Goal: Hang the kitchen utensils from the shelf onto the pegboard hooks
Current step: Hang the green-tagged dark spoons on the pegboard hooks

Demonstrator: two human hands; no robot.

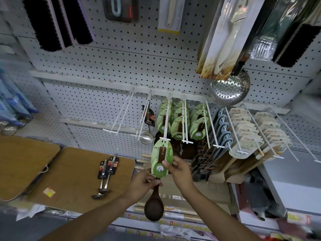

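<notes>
A dark wooden spoon with a green oval card hangs at the front tip of a white pegboard hook. My left hand grips the spoon's handle just below the card. My right hand pinches the card's lower right edge. More green-carded spoons fill this hook and the two hooks to its right. Two steel ladles with black cards lie on a wooden board on the shelf. One steel ladle hangs on the hook to the left.
A bare white hook juts out further left. Hooks to the right carry blue utensils and beige-carded packs. A perforated steel skimmer, boxed knives and black brushes hang above. A second wooden board lies at left.
</notes>
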